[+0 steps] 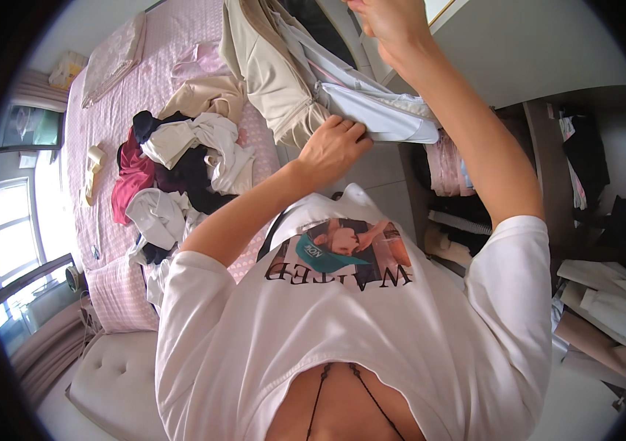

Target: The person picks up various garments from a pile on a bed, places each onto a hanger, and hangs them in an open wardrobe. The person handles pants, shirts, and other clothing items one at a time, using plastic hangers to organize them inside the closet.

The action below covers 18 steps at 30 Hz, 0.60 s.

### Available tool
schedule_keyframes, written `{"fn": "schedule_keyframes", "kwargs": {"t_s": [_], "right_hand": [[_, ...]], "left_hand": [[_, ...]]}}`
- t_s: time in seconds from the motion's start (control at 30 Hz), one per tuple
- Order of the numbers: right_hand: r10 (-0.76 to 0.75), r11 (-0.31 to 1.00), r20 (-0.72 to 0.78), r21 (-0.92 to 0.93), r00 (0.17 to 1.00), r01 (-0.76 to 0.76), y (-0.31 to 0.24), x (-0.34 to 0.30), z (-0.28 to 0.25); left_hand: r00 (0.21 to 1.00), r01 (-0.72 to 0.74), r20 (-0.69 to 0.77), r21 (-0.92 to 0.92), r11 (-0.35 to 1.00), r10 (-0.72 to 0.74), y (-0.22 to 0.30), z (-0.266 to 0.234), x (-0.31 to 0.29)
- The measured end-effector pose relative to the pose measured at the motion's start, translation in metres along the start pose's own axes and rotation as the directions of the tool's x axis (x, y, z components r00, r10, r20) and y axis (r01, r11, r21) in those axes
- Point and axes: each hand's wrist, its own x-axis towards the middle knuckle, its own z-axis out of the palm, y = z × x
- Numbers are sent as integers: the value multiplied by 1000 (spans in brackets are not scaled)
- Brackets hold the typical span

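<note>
My left hand (333, 149) pinches the lower edge of a white garment (383, 110) that hangs in front of me. My right hand (385, 20) is raised at the top of the picture, gripping the upper part of the hanging clothes; its fingers are partly cut off by the frame. A beige zip jacket (272, 73) hangs just left of the white garment, touching it.
A bed with a pink dotted cover (107, 213) lies at left, carrying a heap of clothes (173, 165) in white, black, red and beige. A padded bench (118, 382) stands at its foot. An open wardrobe (541, 169) with folded clothes (607, 301) is at right.
</note>
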Motion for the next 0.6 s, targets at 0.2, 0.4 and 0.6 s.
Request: {"fn": "schedule_keyframes", "kwargs": {"t_s": [0.2,0.4,0.6], "right_hand": [[-72,996,-50,-48,996,69,17,8,19],[-23,973,4,-229,1000,23,13,4,42],[52,953,-32,-298,998,-59,21,3,61]], "left_hand": [[984,137,155,-315,939,-92,25,-35,13],[994,45,112,-312,949,-11,38,-52,15],[988,-104,99,-155,982,120,44,-44,9]]}}
